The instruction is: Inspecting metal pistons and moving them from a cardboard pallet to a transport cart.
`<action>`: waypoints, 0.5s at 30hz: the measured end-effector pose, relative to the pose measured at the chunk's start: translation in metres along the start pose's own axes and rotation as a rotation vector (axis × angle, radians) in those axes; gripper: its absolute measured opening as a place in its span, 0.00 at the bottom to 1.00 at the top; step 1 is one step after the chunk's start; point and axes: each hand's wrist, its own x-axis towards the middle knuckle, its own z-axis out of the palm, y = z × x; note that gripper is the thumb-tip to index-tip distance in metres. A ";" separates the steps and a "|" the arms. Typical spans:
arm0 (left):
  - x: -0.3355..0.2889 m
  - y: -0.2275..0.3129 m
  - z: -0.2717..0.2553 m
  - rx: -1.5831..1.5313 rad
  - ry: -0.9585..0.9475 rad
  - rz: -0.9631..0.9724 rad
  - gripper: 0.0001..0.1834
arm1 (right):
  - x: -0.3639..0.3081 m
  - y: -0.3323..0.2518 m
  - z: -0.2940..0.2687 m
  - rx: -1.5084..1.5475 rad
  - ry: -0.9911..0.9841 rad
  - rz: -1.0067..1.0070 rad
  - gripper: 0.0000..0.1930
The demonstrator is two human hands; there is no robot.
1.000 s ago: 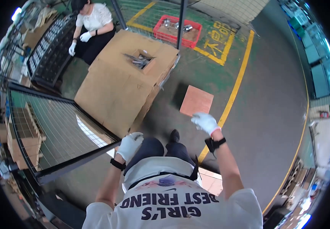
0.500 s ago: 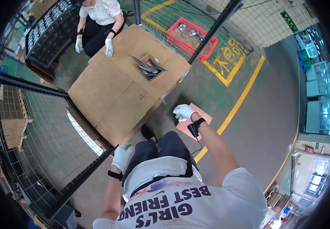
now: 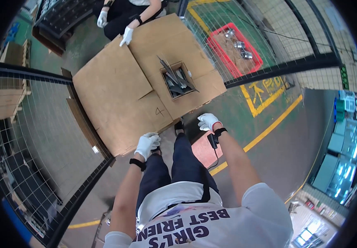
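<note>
My left hand [image 3: 147, 144], in a white glove, hangs just off the near edge of a cardboard-covered surface [image 3: 108, 95]. Its fingers are loosely bent, and I see nothing in them. Over the floor to the right, beyond that surface's near corner, is my white-gloved right hand [image 3: 208, 122]. It is loosely curled, with no object visible in it. Set into the cardboard is a small open box [image 3: 162, 84] holding several long, thin grey metal pieces [image 3: 174, 76], some sticking out above the rim.
Across the cardboard sits a person, one gloved hand [image 3: 126, 36] at its edge. Mesh fencing with black bars [image 3: 277, 73] flanks both sides. A red crate [image 3: 250, 71] with shiny metal parts stands behind the right fence. A pinkish board [image 3: 206, 153] is by my right leg.
The cardboard surface and its box now appear closer to me and more in front. My left hand has come forward and inward from beside my leg. The right stays out to the side.
</note>
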 end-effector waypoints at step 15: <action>-0.017 -0.092 0.042 -0.232 0.298 -0.287 0.17 | 0.092 -0.037 0.139 -0.316 -0.130 -0.270 0.52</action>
